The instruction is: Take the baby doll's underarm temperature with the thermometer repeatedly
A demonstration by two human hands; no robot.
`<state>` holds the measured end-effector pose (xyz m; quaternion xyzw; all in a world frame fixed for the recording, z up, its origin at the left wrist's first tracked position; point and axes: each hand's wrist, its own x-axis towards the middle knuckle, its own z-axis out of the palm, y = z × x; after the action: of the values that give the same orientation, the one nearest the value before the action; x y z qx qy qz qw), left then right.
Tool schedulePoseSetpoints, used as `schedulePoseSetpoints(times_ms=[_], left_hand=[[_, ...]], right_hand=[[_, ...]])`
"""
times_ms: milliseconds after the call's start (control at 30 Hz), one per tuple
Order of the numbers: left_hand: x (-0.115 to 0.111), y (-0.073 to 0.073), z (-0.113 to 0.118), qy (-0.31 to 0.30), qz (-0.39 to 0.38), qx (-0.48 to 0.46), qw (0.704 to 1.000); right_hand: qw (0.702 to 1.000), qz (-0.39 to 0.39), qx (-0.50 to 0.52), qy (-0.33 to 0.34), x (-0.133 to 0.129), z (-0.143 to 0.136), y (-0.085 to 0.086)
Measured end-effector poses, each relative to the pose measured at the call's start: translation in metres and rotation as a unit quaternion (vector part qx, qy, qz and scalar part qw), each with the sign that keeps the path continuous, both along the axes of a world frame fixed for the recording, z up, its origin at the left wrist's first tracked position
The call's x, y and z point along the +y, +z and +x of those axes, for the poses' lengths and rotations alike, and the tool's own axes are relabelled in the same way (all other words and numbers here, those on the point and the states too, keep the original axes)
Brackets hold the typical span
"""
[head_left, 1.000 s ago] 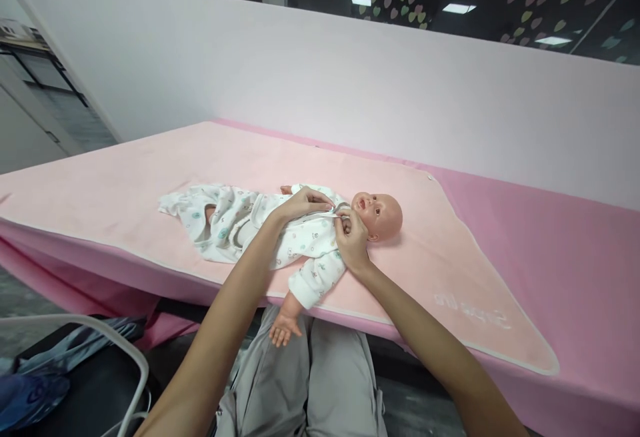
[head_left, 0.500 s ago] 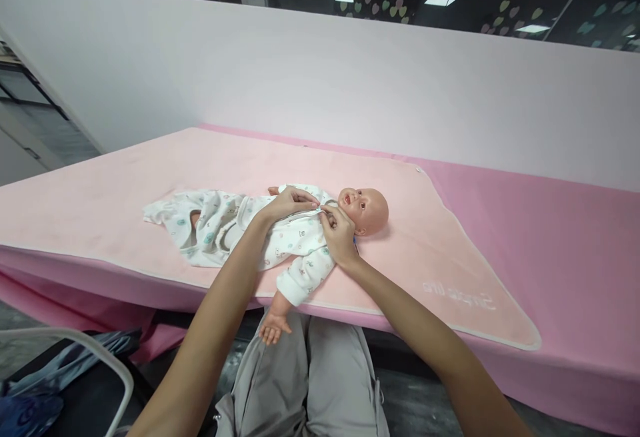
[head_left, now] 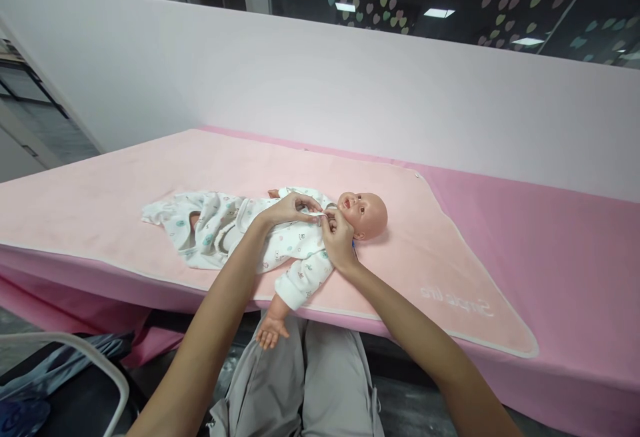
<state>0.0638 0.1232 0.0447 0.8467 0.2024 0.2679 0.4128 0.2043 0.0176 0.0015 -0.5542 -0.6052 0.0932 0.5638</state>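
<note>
A bald baby doll [head_left: 369,214] lies on its back, head to the right, its mouth open. It wears a white patterned baby romper [head_left: 300,242], whose lower part spreads flat to the left with a leg partly showing. At the chest, just below the neck, my left hand [head_left: 293,209] pinches the romper's front edge between thumb and fingers. My right hand [head_left: 339,237] is closed on the same edge close to the doll's chin. Whatever fastener may be there is hidden by my fingers. One doll arm hangs over the near table edge.
The doll lies on a light pink mat [head_left: 400,270] with lettering, over a pink table cover [head_left: 575,270]. Behind rises a white partition [head_left: 320,84]. My knees are under the near edge; a chair [head_left: 107,364] with dark cloth stands at lower left.
Both hands stay at the romper's neckline. The left fingers have opened out slightly, and a strip of the white edge now shows between the hands. The view has tilted a little.
</note>
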Motion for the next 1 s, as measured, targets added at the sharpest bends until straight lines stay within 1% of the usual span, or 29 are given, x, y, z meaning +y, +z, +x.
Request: schedulePoseSetpoints(times_ms=[200,300,433,533,667,867,1000], left_hand=[[0.0022,-0.0029,-0.0006,0.011,-0.016,0.002,1.000],[0.0020,-0.0024,-0.0005,0.001,-0.003,-0.014,1.000],[0.0007,-0.0016,0.0002,-0.029,0.005,-0.025,0.999],[0.0007,-0.0023,0.0007,-0.033,0.001,-0.023,0.999],[0.0021,-0.0042,0.0010,-0.035,0.003,-0.024,0.999],[-0.0004,-0.0043,0.0012,-0.025,0.003,-0.005,1.000],[-0.0050,-0.0021,0.0024,-0.004,0.014,0.006,1.000]], right_hand=[[0.999,0.007,-0.035,-0.017,0.0009,-0.0005,0.0016],[0.999,0.013,-0.039,-0.016,0.0018,-0.0006,0.0006],[0.999,0.035,-0.020,-0.001,0.0021,-0.0008,-0.0007],[0.999,0.045,-0.008,0.008,0.0020,-0.0006,-0.0009],[0.999,0.048,-0.012,0.001,0.0039,0.0005,-0.0010],[1.000,0.022,-0.006,0.010,0.0059,0.0012,-0.0004],[0.999,0.025,0.010,0.019,0.0052,0.0011,0.0005]])
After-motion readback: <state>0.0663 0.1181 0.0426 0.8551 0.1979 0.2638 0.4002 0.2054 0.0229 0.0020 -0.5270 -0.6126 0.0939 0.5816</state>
